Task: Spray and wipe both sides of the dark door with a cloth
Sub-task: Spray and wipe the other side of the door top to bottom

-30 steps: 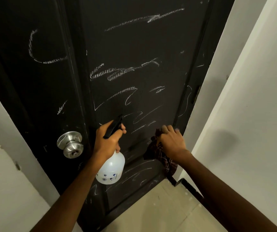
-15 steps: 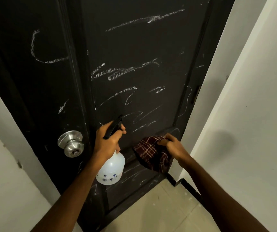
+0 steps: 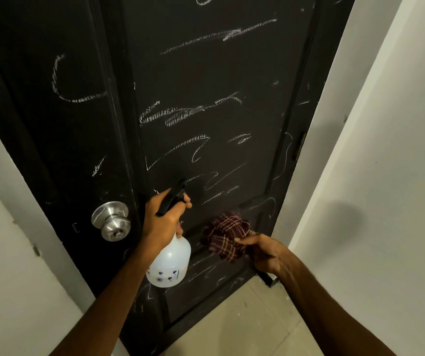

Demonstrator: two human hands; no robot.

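The dark door (image 3: 206, 73) fills the view, covered with white chalk scribbles. My left hand (image 3: 164, 219) grips the black trigger head of a white spray bottle (image 3: 170, 263), its nozzle pointing at the door's middle panel. My right hand (image 3: 265, 253) holds a bunched dark red plaid cloth (image 3: 227, 235) against the lower part of the door, right of the bottle.
A silver round doorknob (image 3: 112, 222) sits at the door's left side. White walls flank the door on the left (image 3: 6, 253) and right (image 3: 386, 176). Pale floor tiles (image 3: 244, 330) lie below. A hinge (image 3: 300, 147) shows on the door's right edge.
My right hand drew the cloth down and left off the door's right edge and turned palm-up, the cloth now bunched above it. My left hand and the bottle stayed put.
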